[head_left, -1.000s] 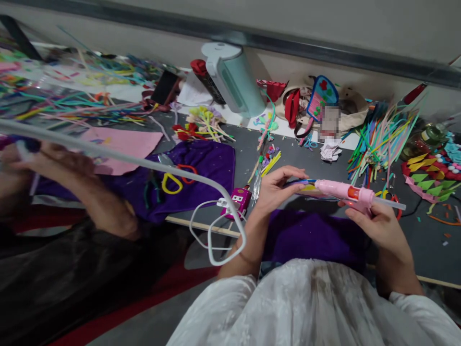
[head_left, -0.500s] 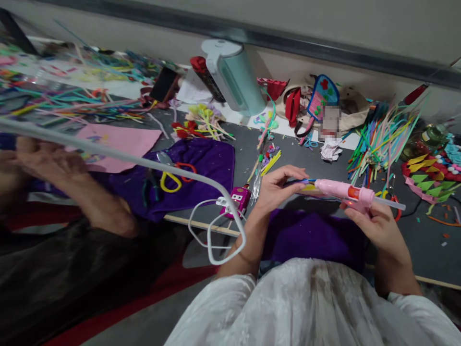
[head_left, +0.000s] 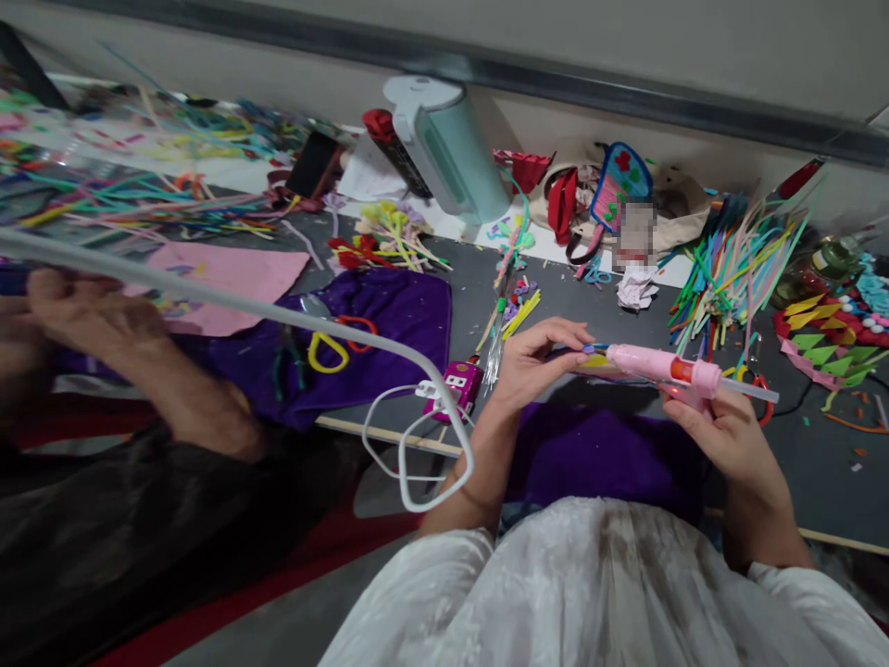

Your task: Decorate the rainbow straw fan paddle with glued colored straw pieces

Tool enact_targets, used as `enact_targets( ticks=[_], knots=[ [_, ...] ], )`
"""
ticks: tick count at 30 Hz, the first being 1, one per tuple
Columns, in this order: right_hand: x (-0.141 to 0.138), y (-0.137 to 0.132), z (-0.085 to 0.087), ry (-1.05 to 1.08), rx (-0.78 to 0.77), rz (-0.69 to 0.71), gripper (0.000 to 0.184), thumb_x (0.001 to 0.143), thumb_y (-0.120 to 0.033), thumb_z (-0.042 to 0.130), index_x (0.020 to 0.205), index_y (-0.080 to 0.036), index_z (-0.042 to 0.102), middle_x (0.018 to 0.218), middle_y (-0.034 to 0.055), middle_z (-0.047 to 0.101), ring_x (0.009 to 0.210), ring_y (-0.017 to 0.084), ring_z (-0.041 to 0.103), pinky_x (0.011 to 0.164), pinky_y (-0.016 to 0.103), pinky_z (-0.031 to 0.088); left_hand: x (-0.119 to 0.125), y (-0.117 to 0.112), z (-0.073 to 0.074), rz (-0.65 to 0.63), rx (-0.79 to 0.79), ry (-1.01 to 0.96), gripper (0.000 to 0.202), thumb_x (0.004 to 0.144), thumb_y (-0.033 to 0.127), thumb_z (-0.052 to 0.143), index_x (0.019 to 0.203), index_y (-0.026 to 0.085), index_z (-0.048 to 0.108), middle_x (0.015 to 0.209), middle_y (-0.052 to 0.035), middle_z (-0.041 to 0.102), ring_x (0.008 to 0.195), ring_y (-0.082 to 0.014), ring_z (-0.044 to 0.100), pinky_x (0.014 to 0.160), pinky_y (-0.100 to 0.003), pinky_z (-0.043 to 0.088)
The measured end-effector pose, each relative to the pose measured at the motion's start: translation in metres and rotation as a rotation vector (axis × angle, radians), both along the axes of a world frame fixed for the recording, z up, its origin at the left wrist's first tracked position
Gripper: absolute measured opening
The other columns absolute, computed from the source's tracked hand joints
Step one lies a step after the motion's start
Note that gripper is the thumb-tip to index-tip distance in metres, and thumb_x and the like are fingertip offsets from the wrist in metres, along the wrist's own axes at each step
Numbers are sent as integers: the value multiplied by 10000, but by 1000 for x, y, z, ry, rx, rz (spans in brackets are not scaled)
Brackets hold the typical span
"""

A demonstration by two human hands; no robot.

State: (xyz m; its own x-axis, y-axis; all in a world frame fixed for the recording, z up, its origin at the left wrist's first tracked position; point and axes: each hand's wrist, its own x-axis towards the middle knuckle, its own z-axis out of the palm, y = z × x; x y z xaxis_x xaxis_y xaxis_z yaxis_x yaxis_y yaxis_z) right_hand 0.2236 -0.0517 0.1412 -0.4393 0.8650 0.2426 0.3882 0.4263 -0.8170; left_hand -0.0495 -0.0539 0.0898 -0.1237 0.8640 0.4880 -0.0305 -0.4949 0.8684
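My right hand (head_left: pixel 722 434) is wrapped round the grip of a pink glue gun (head_left: pixel 657 365), whose nozzle points left. A clear glue stick pokes out of its back end to the right. My left hand (head_left: pixel 534 361) pinches a small coloured craft piece (head_left: pixel 590 357), blue and yellow, right at the nozzle tip. Both hands hover over a purple cloth (head_left: pixel 597 454) lying at the near edge of the dark table (head_left: pixel 826 463).
A co-worker's hands (head_left: pixel 90 315) work at the left over another purple cloth (head_left: pixel 389 324) with scissors (head_left: pixel 333 343). A white cable (head_left: pixel 409 445) loops to a magenta plug block (head_left: pixel 462 382). A mint cylinder (head_left: pixel 451 153), coloured sticks (head_left: pixel 736 269) and felt scraps (head_left: pixel 833 343) crowd the table.
My hands have barely moved; the glue gun stays at the craft piece. The co-worker's hands at the left have shifted slightly.
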Motion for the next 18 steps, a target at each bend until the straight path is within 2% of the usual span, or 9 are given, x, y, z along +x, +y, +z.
enact_targets(
  ticks=[10, 18],
  knots=[
    [4, -2, -3, -22, -14, -13, 261, 903, -469, 682, 810, -239, 764, 695, 23, 709, 657, 203, 643, 639, 325, 545, 0, 0, 1, 16, -33, 23, 141, 785, 304, 854, 796, 199, 761, 882, -69, 768, 892, -189, 725, 1032, -495, 586],
    [4, -2, 0, -29, 7, -5, 256, 910, -441, 674, 795, -227, 754, 655, 15, 687, 603, 188, 615, 601, 312, 519, 0, 1, -1, 11, -14, 31, 94, 786, 244, 845, 810, 198, 767, 901, -64, 768, 895, -180, 719, 1028, -484, 587]
  ],
)
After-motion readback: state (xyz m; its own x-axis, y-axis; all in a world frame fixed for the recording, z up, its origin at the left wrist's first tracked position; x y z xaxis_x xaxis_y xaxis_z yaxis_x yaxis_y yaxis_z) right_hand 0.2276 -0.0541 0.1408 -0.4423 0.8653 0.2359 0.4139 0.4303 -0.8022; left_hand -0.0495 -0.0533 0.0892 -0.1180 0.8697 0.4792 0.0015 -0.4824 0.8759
